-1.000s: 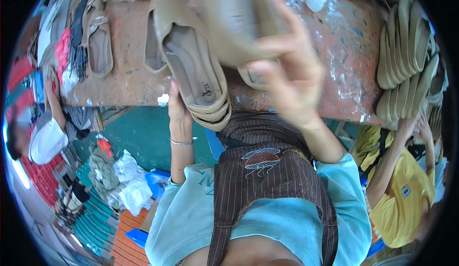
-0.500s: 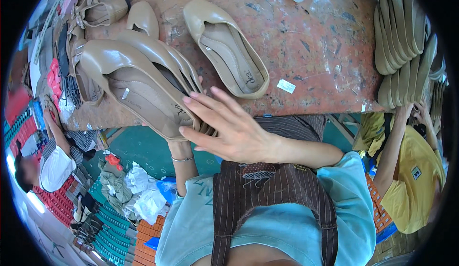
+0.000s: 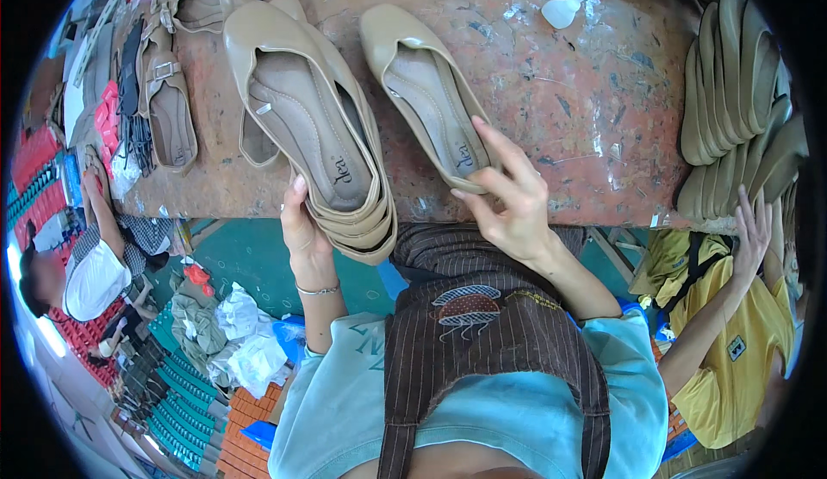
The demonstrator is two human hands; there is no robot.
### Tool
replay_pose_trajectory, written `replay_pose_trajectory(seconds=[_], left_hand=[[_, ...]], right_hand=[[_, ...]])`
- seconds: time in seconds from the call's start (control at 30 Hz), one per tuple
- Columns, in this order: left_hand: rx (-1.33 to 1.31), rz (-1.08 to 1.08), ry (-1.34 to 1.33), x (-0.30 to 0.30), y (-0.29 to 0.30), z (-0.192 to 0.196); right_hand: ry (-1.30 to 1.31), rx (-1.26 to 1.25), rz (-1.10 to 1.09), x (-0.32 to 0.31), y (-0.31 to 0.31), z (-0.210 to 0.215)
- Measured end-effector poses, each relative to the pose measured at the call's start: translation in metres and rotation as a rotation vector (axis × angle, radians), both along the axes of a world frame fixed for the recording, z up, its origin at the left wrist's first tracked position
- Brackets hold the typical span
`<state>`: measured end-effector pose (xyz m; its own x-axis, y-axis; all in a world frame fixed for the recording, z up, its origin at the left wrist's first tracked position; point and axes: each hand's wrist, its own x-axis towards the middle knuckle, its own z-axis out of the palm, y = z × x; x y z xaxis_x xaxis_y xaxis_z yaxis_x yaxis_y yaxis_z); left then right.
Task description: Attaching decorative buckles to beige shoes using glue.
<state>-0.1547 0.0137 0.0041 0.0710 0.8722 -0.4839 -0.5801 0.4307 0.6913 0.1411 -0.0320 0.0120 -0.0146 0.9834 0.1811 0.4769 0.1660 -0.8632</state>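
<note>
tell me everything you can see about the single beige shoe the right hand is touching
The single beige shoe is a flat pump with a rounded toe, smooth leather-like upper and a padded tan insole. It lies sole-down on the worn reddish table, toe pointing away, heel at the near edge. The right hand grips its heel.

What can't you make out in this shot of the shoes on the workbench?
Head view only:
- Left hand: its fingers are hidden under the stack of beige shoes.
- Single beige shoe: its heel is covered by the right hand.
- Soles at the right rim: bent by the fisheye, too crowded to count.
</note>
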Motion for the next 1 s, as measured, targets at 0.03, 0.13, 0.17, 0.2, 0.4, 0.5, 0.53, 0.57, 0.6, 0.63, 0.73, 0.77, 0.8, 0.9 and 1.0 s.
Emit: replay_pose_trajectory(seconds=[0.03, 0.13, 0.17, 0.2, 0.4, 0.5, 0.53, 0.57, 0.6, 0.63, 0.73, 0.77, 0.8, 0.9, 1.0], left_hand=[[-0.037, 0.026, 0.102, 0.001, 0.001, 0.004], [-0.089, 0.155, 0.232, 0.001, 0.005, 0.019], [-0.056, 0.188, 0.28, 0.002, 0.005, 0.025], [-0.052, 0.226, 0.315, 0.002, 0.005, 0.032], [0.167, 0.24, 0.702, 0.036, -0.016, 0.062], [0.579, 0.385, 1.159, 0.064, -0.021, 0.069], [0.701, 0.44, 1.188, 0.072, -0.022, 0.072], [0.813, 0.515, 1.197, 0.079, -0.023, 0.074], [0.887, 0.544, 1.124, 0.085, -0.024, 0.076], [0.926, 0.429, 1.049, 0.091, -0.025, 0.078], [0.963, 0.163, 0.798, 0.11, -0.031, 0.076], [0.935, 0.053, 0.724, 0.115, -0.033, 0.074], [0.853, -0.004, 0.689, 0.122, -0.035, 0.072], [0.591, -0.15, 0.471, 0.137, -0.042, 0.07], [0.295, -0.215, 0.165, 0.149, -0.046, 0.074]], right_hand=[[0.161, -0.057, -0.019, 0.007, -0.003, -0.001], [1.001, -0.431, -0.092, 0.026, -0.021, -0.004], [1.196, -0.524, -0.082, 0.033, -0.026, -0.007], [1.3, -0.502, -0.068, 0.036, -0.031, -0.011], [1.925, -0.485, -0.013, 0.041, -0.054, -0.029], [1.919, -0.551, -0.097, 0.037, -0.06, -0.027], [2.039, -0.557, -0.09, 0.036, -0.061, -0.026], [2.143, -0.571, -0.071, 0.035, -0.061, -0.025], [2.246, -0.587, -0.047, 0.034, -0.061, -0.024], [2.332, -0.594, -0.044, 0.033, -0.061, -0.024], [2.482, -0.559, 0.001, 0.029, -0.062, -0.027], [2.505, -0.551, 0.015, 0.029, -0.064, -0.028], [2.529, -0.541, 0.026, 0.029, -0.065, -0.029], [2.449, -0.547, 0.084, 0.034, -0.073, -0.026], [1.801, -0.459, -0.021, 0.043, -0.083, -0.012]])
